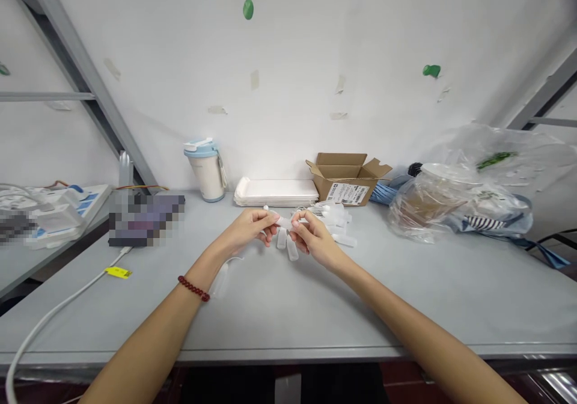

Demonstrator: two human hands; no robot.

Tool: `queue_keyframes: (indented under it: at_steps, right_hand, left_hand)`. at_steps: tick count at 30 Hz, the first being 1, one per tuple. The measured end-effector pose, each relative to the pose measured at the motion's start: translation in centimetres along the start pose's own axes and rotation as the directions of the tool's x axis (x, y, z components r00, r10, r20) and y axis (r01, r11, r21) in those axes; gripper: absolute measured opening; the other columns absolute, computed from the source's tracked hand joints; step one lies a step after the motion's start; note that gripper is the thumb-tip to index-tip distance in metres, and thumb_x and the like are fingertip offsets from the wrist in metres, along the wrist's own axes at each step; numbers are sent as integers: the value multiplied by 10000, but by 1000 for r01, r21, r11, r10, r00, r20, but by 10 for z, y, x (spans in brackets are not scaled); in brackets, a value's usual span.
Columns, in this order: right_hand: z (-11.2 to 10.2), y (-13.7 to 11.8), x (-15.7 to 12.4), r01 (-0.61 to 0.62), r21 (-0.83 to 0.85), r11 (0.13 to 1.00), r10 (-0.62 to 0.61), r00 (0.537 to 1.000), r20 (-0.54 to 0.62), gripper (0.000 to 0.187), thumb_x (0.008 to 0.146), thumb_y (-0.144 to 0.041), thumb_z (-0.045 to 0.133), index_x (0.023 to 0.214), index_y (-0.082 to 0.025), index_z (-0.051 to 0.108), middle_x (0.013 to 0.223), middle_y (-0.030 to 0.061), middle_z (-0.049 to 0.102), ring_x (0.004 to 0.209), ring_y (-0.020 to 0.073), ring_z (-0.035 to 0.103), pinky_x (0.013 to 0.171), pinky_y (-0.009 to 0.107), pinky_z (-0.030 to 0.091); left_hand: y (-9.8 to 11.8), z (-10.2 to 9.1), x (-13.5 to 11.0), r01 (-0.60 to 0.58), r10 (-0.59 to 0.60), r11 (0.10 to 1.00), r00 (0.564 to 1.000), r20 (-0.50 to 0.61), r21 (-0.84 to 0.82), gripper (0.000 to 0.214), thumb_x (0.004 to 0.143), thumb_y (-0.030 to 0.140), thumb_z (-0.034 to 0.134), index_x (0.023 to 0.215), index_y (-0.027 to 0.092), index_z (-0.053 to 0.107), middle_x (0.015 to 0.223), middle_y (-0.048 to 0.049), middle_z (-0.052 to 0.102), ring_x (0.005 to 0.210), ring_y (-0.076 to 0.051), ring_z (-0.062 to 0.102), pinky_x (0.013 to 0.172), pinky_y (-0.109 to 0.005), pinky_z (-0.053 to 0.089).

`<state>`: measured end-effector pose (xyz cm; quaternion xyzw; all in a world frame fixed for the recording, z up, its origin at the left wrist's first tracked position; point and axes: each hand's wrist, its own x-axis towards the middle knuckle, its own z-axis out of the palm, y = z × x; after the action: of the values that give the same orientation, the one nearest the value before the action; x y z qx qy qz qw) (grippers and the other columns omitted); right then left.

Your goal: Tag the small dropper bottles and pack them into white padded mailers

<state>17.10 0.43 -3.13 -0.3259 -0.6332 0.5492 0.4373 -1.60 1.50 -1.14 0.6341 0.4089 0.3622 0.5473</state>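
Above the middle of the grey table, my left hand (251, 228) pinches one end of a small translucent white plastic tube (283, 222). The fingers of my right hand (315, 238) are closed on its other end. Just below it, two similar tubes (293, 249) lie on the table between my hands. A pile of such pieces (332, 213) is behind my right hand, and one single tube (345, 240) lies right of it. Under my left wrist is another clear piece (220, 282) with a thin curved strand, partly hidden by the arm.
Against the wall stand a lidded cup (207, 174), a stack of white trays (276, 192) and an open cardboard box (345, 181). Plastic bags (419, 208) lie at right. A blurred dark device (148, 220) with a white cable (72, 300) is at left.
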Motion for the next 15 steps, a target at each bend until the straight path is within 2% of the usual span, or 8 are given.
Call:
queue_keyframes:
  at_steps: [8,12,15]
  right_hand:
    - [-1,-8,-1,-111,95,989,114,993,-26,319,778,-502,544,816,-229,384,560,-87,501,377,38,300,389,183,224]
    - [-1,-10,0,-151,128,980,160,985,-66,337,758,-513,545,796,-228,370,534,-91,498,360,36,298,384,181,219]
    - [0,-10,0,-135,125,983,144,988,-60,325,762,-502,542,798,-228,370,541,-93,495,374,37,325,395,181,245]
  left_hand:
    - [6,3,-4,-74,70,996,995,69,58,283,785,425,605,855,151,594,599,26,508,552,-109,494,540,-266,488]
    - [7,7,-4,-69,66,995,997,50,68,313,758,435,629,892,153,601,623,17,530,587,-121,520,560,-275,504]
    - [5,6,-2,-42,41,997,999,11,62,351,773,495,593,822,148,610,665,-11,557,616,-134,543,541,-274,505]
